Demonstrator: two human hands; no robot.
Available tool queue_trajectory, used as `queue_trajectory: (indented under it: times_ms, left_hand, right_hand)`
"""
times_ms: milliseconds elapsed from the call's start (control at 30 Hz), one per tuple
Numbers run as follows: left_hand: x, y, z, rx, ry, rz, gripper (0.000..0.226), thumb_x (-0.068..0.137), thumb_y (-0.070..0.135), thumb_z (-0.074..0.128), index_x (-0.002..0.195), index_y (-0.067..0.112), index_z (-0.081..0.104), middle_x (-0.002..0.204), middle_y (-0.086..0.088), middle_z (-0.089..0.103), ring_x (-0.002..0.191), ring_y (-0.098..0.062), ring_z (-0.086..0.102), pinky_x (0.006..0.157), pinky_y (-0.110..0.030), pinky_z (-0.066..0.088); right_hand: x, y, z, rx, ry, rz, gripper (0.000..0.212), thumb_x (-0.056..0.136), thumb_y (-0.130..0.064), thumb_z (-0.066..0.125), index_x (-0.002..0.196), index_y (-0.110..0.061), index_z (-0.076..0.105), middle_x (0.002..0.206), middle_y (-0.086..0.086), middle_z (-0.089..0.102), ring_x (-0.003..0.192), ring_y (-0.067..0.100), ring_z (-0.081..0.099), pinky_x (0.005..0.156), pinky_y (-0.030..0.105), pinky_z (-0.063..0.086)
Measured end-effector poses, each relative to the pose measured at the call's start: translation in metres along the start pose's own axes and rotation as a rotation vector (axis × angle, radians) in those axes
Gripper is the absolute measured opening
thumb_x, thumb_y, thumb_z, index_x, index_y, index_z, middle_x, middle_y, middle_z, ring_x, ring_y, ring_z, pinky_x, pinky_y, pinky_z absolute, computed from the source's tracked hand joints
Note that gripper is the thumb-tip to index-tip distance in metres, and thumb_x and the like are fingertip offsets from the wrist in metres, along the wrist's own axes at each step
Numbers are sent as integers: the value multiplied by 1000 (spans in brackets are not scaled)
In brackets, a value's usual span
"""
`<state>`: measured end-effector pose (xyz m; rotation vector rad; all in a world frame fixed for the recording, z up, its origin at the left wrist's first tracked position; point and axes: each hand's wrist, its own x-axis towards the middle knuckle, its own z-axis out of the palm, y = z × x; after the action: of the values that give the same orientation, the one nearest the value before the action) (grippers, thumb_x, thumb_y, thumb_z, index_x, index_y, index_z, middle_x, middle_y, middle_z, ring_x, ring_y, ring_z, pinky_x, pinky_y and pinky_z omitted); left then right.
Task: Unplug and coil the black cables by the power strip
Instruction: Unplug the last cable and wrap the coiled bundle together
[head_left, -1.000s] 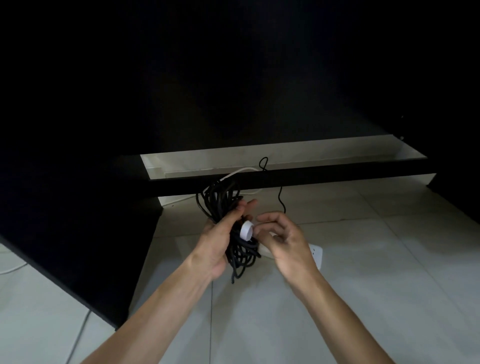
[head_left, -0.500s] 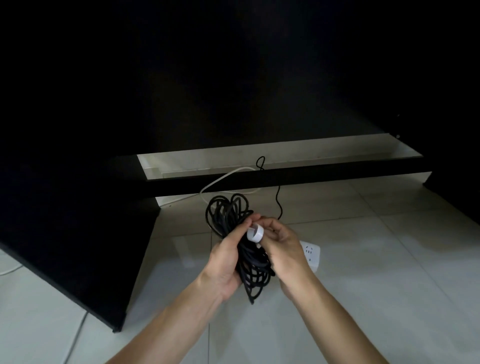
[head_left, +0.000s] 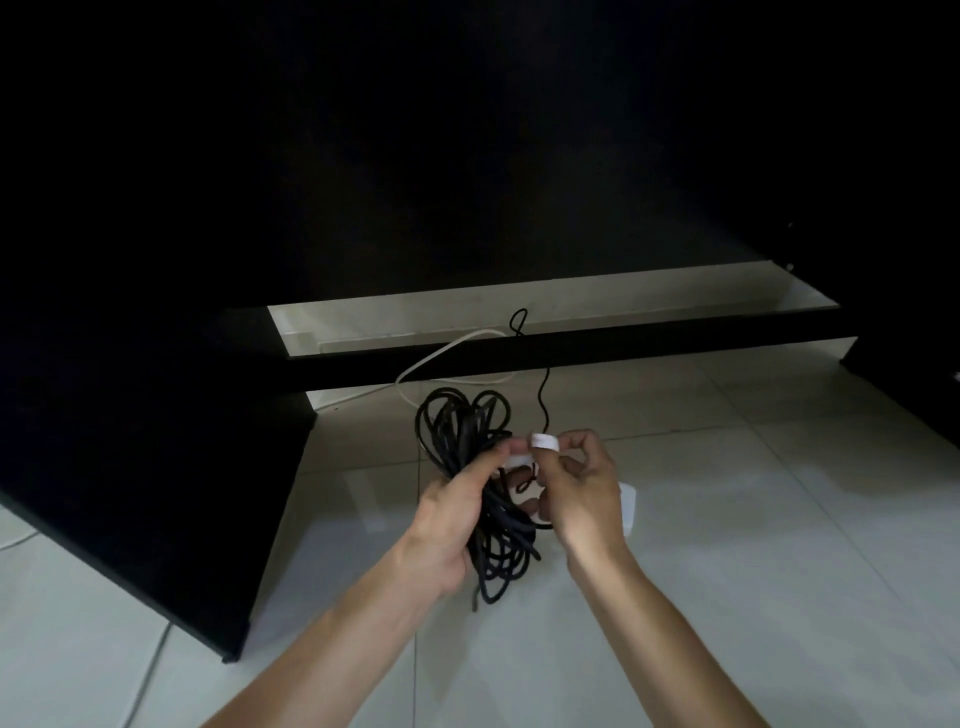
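A bundle of coiled black cable (head_left: 462, 431) hangs from my left hand (head_left: 457, 514), which grips it around the middle above the tiled floor. My right hand (head_left: 582, 483) pinches a small roll of white tape (head_left: 544, 441) just right of the bundle, and a short white strip (head_left: 519, 460) runs from the roll to my left fingertips. The white power strip (head_left: 627, 506) lies on the floor, mostly hidden behind my right hand. A thin black cable (head_left: 543, 387) trails from the hands up over the dark crossbar.
A black desk panel (head_left: 156, 467) stands at the left, and a dark crossbar (head_left: 623, 348) runs across behind the hands. A white cord (head_left: 441, 356) loops over the bar. Another white cord (head_left: 150, 670) lies on the floor at the lower left. Pale floor tiles (head_left: 779, 545) spread to the right.
Both hands have risen slightly with the bundle. My right hand has drawn the tape roll a little away from my left fingers, so a short white strip now shows between them.
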<state>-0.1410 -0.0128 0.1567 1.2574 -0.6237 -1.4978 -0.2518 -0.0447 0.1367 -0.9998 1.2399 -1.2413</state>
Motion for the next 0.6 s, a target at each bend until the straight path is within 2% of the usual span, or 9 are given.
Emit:
queue_trajectory:
  times_ms: [67,133,233,300,433,533,600]
  left_hand:
    - [1,1,-3,-118,-74,-48,23,91,26,63,105,13,76,112,-12,73,104,-22,70,85,-39,56]
    - [2,1,-5,-175,-118,-79,24,90,22,63,106,10,75,113,-13,72,102,-21,70,77,-34,58]
    - [1,2,-5,-143,-166,-119,25,87,24,64,107,12,75,105,-12,73,86,-21,70,70,-30,57]
    - [1,2,-6,-120,-190,-114,26,87,26,64,107,14,75,103,-12,73,85,-21,70,73,-32,55]
    - [0,4,-3,-121,-195,-102,27,86,28,65,106,13,74,105,-13,73,90,-23,71,72,-33,56]
    - [-1,4,0,-138,-167,-79,28,87,28,63,108,12,73,103,-12,73,88,-23,71,69,-32,57]
    - [0,4,1,-121,-110,-36,27,89,28,61,109,14,74,104,-11,74,89,-22,72,69,-31,57]
  right_hand:
    - [4,0,-2,22,4,11,25,92,-10,67,88,-12,42,66,16,68,48,25,61,40,27,44]
    - [3,-2,-1,47,24,20,27,90,-7,68,80,-11,44,62,16,65,47,24,59,39,25,44]
    - [-2,-10,0,90,48,104,27,89,-23,73,72,-7,59,55,7,64,36,12,51,35,16,37]
    - [-6,-18,-1,127,39,169,29,91,-32,69,74,-8,69,58,3,69,35,8,52,35,14,36]
    - [-10,-23,-3,-11,-103,172,30,95,-33,55,78,-19,74,65,-3,75,57,8,69,47,16,50]
    - [-13,-21,-4,-94,-205,166,36,96,-37,45,88,-20,76,81,0,78,78,12,72,62,23,51]
    - [-16,-22,-6,-160,-300,121,36,97,-34,44,88,-19,76,83,-2,77,83,10,72,69,23,50]
